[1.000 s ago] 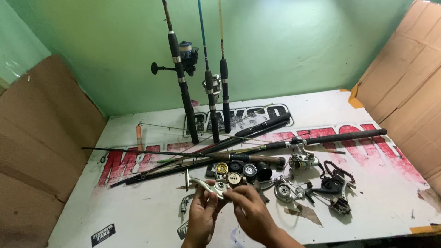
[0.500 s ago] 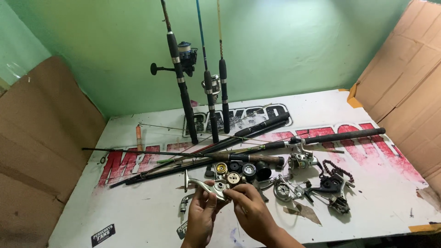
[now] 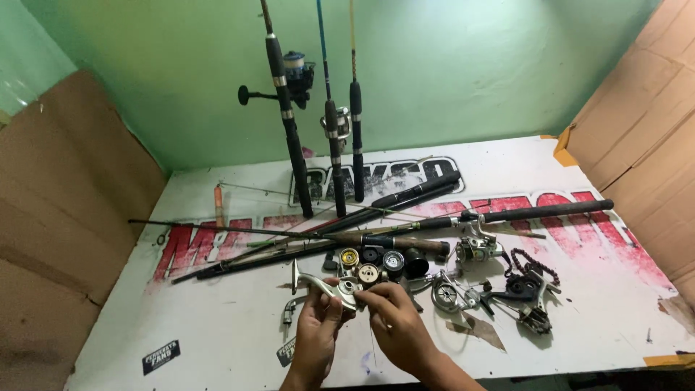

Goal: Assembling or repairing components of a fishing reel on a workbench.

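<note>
We hold both hands up close together in front of us, forearms rising from the bottom edge of the view. Our left hand stands with its back toward us, fingers curled in a closed grip. Our right hand angles in from the right, its fingertips pinched beside the left hand's fingers, the two hands touching.

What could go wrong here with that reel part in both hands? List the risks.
1. The silver reel part is pinched only by fingertips of the left hand and right hand; it could slip onto the loose spools below.
2. The upright rods lean on the wall just behind; a bumped table might topple them.
</note>
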